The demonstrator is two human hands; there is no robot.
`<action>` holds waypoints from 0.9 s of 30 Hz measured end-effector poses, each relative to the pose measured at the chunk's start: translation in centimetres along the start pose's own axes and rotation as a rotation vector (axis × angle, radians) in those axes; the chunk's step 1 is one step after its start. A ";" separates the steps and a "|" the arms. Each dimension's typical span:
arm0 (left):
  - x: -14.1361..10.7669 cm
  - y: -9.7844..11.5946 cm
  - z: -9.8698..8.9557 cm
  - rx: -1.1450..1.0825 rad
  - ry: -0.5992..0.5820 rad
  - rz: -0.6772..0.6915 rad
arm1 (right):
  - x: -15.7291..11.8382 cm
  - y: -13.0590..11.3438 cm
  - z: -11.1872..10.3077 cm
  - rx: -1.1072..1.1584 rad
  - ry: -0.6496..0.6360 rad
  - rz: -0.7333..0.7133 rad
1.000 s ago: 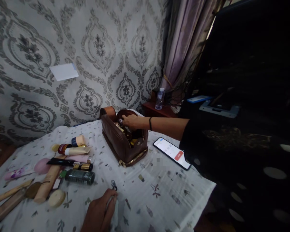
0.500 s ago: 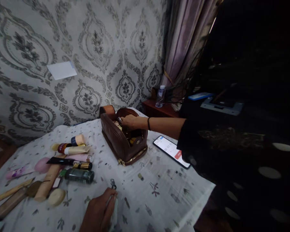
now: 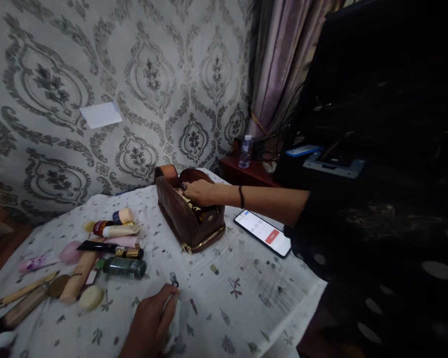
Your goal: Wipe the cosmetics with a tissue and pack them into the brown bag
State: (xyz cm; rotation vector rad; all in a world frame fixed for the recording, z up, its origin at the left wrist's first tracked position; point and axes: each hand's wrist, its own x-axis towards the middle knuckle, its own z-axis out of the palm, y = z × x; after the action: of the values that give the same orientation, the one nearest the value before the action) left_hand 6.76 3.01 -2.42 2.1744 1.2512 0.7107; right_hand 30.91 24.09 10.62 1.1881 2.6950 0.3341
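Observation:
A brown bag (image 3: 179, 219) stands unzipped on the patterned white cloth (image 3: 209, 318). My right hand (image 3: 199, 192) reaches into its opening from the right, fingers curled down beside a gold-patterned item (image 3: 188, 201); the fingertips and whatever they grip are hidden. Closer to me, my left hand (image 3: 153, 315) is closed over the cloth, with something pale showing beneath its fingers that I cannot make out. Left of the bag lie several cosmetics, among them a dark green bottle (image 3: 125, 268), a black and gold tube (image 3: 110, 248) and a round cream-coloured item (image 3: 91, 297).
A lit phone (image 3: 263, 232) lies right of the bag, below my right forearm. Behind it, a clear bottle (image 3: 245, 151) stands on a red-brown surface (image 3: 229, 166). Brushes (image 3: 26, 291) lie at the far left. The patterned wall (image 3: 153, 89) rises behind the cloth.
My right hand has shifted slightly forward and down in the bag's opening, with more forearm showing. The view has moved a little. My left hand remains closed.

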 end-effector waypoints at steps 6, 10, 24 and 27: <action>-0.1 -0.2 0.4 -0.023 0.009 0.016 | -1.3 -1.1 1.6 0.127 -0.005 -0.039; -0.3 -0.5 0.9 -0.020 0.078 0.017 | -0.8 -0.4 2.9 0.173 0.035 -0.056; 0.0 0.5 0.2 0.061 0.068 0.009 | -0.6 -0.2 1.5 0.189 -0.012 0.048; 0.1 0.6 -0.2 0.077 0.054 0.024 | -0.1 0.2 0.7 0.151 -0.009 0.112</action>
State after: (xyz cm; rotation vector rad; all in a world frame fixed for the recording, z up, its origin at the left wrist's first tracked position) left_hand 7.06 2.90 -1.86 2.2493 1.3017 0.7469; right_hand 31.34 24.24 10.00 1.3816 2.6924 0.1417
